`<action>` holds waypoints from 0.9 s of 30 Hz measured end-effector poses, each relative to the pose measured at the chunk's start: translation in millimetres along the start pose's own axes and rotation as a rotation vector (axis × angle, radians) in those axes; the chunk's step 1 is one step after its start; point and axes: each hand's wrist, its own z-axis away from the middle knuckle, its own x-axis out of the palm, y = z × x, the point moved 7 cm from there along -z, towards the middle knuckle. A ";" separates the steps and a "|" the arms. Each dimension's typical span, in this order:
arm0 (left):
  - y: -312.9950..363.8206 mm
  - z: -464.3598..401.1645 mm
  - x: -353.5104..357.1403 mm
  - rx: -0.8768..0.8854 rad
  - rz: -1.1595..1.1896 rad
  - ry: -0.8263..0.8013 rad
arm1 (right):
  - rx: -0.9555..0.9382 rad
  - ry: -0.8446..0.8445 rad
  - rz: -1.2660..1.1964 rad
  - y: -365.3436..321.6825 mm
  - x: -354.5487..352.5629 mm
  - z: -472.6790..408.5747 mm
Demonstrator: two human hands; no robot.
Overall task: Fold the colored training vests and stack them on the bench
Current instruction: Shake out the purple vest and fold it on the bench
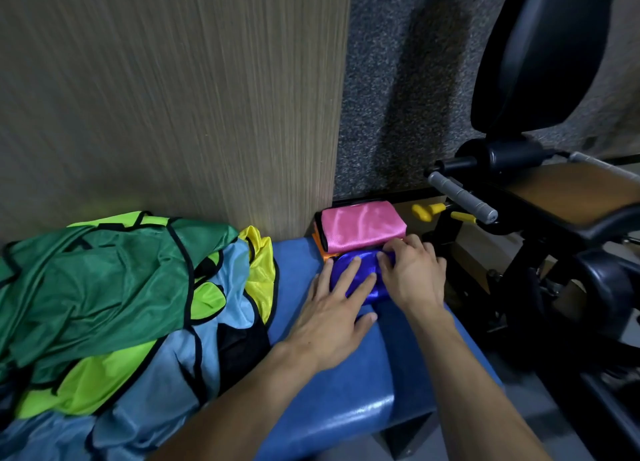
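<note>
1. I see the folded blue vest [360, 280] lying on the blue padded desk [346, 384], at its far end.
2. My left hand [332, 318] lies flat on the blue vest with fingers straight and spread, pressing it down.
3. My right hand [412, 273] sits on the right side of the blue vest; its fingers curl over the far edge, and I think they grip the cloth, though the fingertips are partly hidden.
4. Just behind the blue vest, touching it, a folded pink vest [363, 228] rests on a folded orange vest [323, 252], of which only an edge shows.
5. Left of the blue vest, well apart, sits a loose heap of vests [121, 304] in green, lime, light blue and yellow.
6. Right of the blue vest stands black gym equipment [540, 218] with yellow knobs.
</note>
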 end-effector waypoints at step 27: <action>-163.2 227.4 -166.0 -0.354 -0.227 0.423 | -0.501 -0.414 -0.347 -226.5 -67.7 131.5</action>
